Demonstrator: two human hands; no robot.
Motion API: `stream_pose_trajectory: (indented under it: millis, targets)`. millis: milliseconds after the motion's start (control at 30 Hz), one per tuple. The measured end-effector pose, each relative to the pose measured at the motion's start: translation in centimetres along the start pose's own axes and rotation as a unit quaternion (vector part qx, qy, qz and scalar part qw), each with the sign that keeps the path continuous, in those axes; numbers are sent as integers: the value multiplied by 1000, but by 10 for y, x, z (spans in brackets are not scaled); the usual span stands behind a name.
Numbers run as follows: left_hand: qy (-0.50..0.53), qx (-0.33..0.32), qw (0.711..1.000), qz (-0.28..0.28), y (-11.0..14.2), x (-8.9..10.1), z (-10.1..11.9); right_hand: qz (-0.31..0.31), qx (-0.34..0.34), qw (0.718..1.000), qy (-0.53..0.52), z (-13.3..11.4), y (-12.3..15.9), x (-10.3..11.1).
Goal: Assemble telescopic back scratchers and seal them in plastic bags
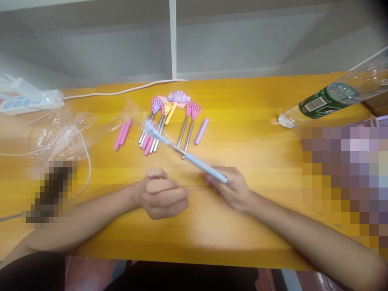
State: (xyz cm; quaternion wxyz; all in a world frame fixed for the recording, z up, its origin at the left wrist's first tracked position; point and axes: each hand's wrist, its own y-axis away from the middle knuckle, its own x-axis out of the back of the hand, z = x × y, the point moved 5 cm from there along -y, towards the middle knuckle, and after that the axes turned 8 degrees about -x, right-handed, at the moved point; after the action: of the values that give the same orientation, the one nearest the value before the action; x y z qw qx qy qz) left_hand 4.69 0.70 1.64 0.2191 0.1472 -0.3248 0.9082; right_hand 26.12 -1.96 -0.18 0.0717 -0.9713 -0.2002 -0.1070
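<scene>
My right hand (232,188) grips a light blue back scratcher (204,165) by the end of its handle. Its metal rod points up and left, and its blue claw head is blurred. My left hand (166,196) is curled closed above the table, apart from the scratcher; whatever its fingers hold, if anything, is hidden. Beyond the hands lie several metal-rod back scratchers with purple, yellow and pink claw heads (196,111). Loose handle tubes lie around them: two pink tubes (123,134) on the left, a purple tube (201,131) on the right and a yellow tube (171,113) behind.
Small printed cards (178,96) lie behind the scratchers. On the left are clear plastic bags (63,139), a white power strip (33,99) and cables. A plastic bottle (321,101) with a green label stands at the right. A grey partition (227,48) closes off the table's back.
</scene>
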Motion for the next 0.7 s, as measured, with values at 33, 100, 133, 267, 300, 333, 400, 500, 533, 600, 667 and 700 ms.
stream_pose_trajectory:
  millis: [33,100,133,267,300,333,400,500,533,600,667,700]
  targets:
    - [28,20,999,13,-4,2,-5,19,-34,998,-43,4,0,4]
    - [85,63,994,40,-13,5,-15,28,-76,989,-122,11,0,8]
    - [115,85,988,54,-17,7,-20,18,-78,986,-144,11,0,9]
    - [258,168,945,110,-25,11,-40,-95,-25,993,-66,0,1,0]
    - [286,185,932,127,-24,13,-45,-136,-8,990,-24,-3,3,-4]
    - [304,199,920,147,-22,14,-49,-173,8,985,14,-6,4,-9]
    - [310,225,906,180,-17,17,-55,-218,42,974,52,-10,6,-13]
    - [308,254,901,167,-10,17,-58,-218,49,974,22,-11,5,-11]
    - [311,260,903,143,-8,15,-57,-210,37,977,3,-10,4,-8]
    - [310,267,910,69,-4,10,-52,-191,9,981,-16,-7,2,-4]
    - [294,261,919,-27,-1,4,-44,-163,-7,987,4,-6,0,0]
    - [282,253,922,-75,0,0,-39,-151,-11,988,26,-5,0,1]
